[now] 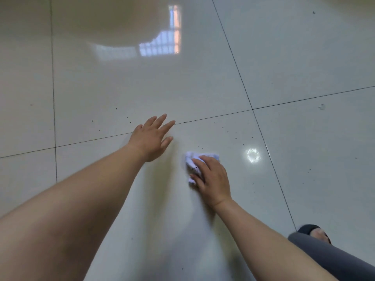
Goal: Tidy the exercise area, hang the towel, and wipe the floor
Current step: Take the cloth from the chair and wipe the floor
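While right hand [211, 179] presses crumpled cloth [194, 161] to floor [121, 88], grip closed on it, left hand [152, 138] spread wide.

Dark slipper [309, 230], lower right corner

The right hand [213, 183] lies over much of the crumpled white cloth [192, 163] — only its far and left edges show. Both forearms run out of the bottom edge. A foot in a dark slipper [312, 232] is half hidden behind a grey trouser leg [332, 258] — the leg cut off at the corner. Tiny dark specks [236, 136] dot the floor [101, 88], too small to identify
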`<action>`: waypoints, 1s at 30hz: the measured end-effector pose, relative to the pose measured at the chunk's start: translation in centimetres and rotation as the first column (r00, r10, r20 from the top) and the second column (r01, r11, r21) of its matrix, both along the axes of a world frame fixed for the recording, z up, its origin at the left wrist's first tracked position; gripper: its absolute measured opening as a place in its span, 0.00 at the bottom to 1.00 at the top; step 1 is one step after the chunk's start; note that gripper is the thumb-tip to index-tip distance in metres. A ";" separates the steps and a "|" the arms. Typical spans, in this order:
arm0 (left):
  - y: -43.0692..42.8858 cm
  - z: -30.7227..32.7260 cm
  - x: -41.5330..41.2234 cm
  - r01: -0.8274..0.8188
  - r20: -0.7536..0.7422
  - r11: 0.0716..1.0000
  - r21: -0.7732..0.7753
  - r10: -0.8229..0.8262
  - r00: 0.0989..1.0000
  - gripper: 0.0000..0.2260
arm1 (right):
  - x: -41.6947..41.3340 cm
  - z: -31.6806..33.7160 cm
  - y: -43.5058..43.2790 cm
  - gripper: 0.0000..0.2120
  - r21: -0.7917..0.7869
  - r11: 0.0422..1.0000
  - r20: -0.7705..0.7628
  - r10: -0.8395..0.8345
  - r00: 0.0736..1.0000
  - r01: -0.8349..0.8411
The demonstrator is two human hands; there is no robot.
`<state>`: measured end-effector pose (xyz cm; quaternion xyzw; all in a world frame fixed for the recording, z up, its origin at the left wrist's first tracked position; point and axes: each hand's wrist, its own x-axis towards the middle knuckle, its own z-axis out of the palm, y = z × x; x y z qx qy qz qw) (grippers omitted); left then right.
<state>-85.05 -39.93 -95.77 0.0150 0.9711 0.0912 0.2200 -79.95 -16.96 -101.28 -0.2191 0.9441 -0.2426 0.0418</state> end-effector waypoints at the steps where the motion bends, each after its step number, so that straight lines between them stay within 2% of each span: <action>1: 0.6 0.7 0.2 -0.020 0.021 1.000 0.003 0.020 1.000 0.24 | 0.0 0.9 -0.1 0.16 0.024 1.000 0.017 0.003 1.000 -0.004; 6: 2.3 8.2 0.8 -0.126 0.062 0.991 0.041 0.123 0.990 0.24 | -1.8 10.2 -0.8 0.15 0.100 0.990 0.212 -0.120 0.970 0.101; 12: 1.7 24.0 2.9 -0.305 0.067 0.950 0.070 0.301 0.951 0.24 | -2.1 27.0 -2.0 0.16 0.022 0.973 0.342 -0.224 0.913 0.230; 21: 0.9 48.4 7.1 -0.455 -0.053 0.878 0.152 0.467 0.883 0.24 | -1.1 51.7 -3.4 0.15 -0.089 0.986 0.336 -0.101 0.936 0.138; 30: -0.7 65.3 10.2 -0.497 -0.108 0.856 0.141 0.513 0.852 0.24 | 1.3 70.6 -6.9 0.16 -0.184 0.980 0.330 -0.015 0.944 0.080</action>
